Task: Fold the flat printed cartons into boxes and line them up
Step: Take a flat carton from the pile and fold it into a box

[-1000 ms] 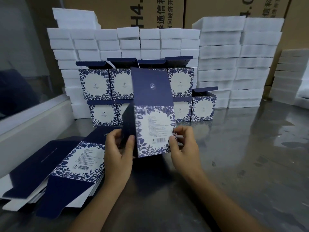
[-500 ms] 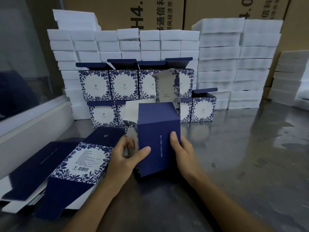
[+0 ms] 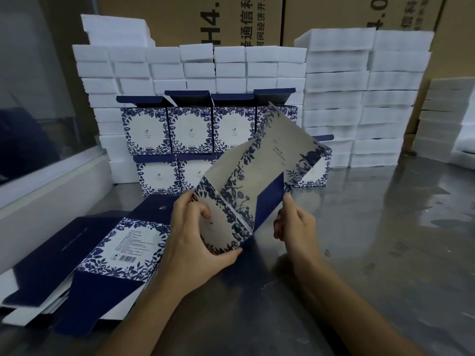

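Note:
A half-formed blue-and-white floral carton point(image 3: 253, 181) is tilted over the steel table, its open inside and long flap facing me. My left hand point(image 3: 195, 237) grips its near left corner, thumb under the lower edge and fingers curled inside. On the dark blue right side, my right hand point(image 3: 295, 224) holds the carton with its fingers behind the panel. A stack of flat cartons point(image 3: 108, 255) lies to the left. Finished boxes point(image 3: 190, 129) stand in two rows behind, lids up.
White foam blocks point(image 3: 359, 98) are stacked high along the back and at the right edge. Brown shipping cartons point(image 3: 231, 19) stand behind them. A white ledge with a glass pane point(image 3: 48, 181) runs along the left. The steel table point(image 3: 385, 240) stretches to the right.
The carton has been turned and tipped back: earlier its dark blue panel faced me upright, now its open printed inside does. Both hands shifted their grip along with it.

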